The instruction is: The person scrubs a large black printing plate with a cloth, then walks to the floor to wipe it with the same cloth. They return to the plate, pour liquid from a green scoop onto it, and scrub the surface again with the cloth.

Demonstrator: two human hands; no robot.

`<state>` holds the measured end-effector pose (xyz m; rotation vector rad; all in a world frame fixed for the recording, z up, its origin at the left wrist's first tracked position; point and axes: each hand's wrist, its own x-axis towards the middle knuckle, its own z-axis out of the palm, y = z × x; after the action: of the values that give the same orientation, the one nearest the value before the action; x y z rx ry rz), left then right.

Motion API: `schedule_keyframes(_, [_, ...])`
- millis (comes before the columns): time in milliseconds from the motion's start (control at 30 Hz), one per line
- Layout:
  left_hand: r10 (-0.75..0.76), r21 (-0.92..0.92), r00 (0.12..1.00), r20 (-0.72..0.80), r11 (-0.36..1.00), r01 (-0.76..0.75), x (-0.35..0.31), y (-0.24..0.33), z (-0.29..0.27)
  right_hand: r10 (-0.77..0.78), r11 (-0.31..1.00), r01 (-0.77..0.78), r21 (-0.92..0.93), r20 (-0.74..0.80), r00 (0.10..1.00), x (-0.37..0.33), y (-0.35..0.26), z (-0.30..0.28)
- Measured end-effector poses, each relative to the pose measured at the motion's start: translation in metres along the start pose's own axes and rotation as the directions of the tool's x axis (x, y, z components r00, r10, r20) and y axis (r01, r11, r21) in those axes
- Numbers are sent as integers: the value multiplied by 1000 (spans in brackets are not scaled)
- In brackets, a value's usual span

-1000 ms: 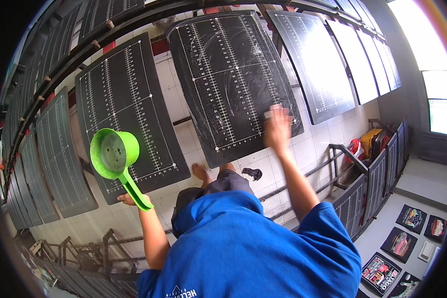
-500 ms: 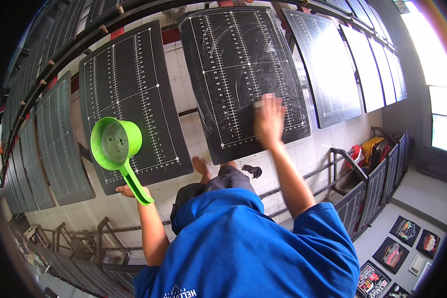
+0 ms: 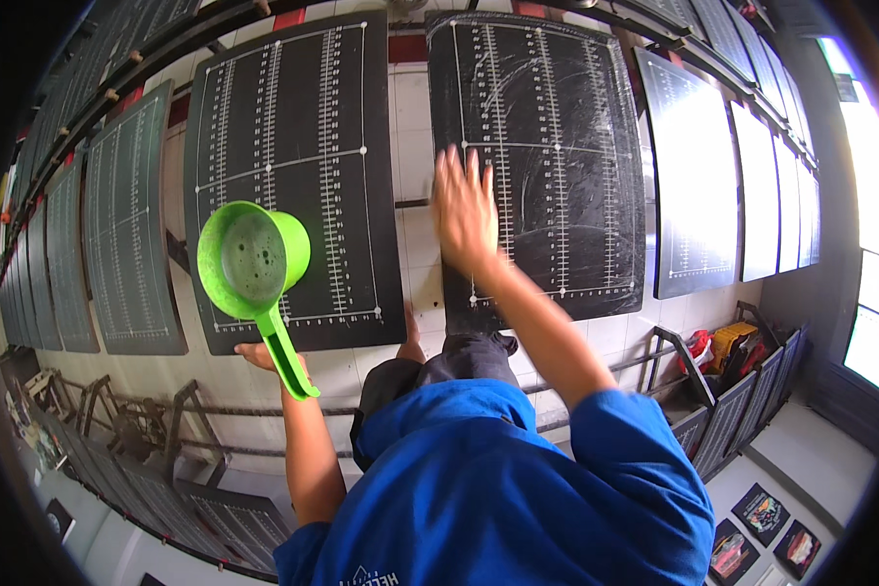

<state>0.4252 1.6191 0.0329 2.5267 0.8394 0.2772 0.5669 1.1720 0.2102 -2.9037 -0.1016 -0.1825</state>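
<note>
Head view, clock read from centre:
1. At 8 o'clock, left hand [image 3: 259, 356] closed on the green dipper [image 3: 289, 252], grip partly hidden; its cup sits at 9.
2. Near 12, right hand [image 3: 467, 213], fingers extended, slightly parted; under-palm contents untellable.
3. Streaked black board [image 3: 532, 178]: 1 o'clock.

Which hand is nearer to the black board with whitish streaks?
Right. The right hand is over the left edge of the streaked board; the left hand is farther left, at the green dipper.
</note>
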Motion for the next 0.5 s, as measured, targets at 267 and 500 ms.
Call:
schedule_keyframes(267, [50, -304, 972, -232, 945, -121, 3, -8, 22, 24, 1000, -22, -12, 147, 989, -75, -7, 0])
schedule_keyframes(500, [-103, -641, 994, -36, 766, 56, 10, -26, 40, 519, 847, -497, -187, 94, 850, -208, 144, -51])
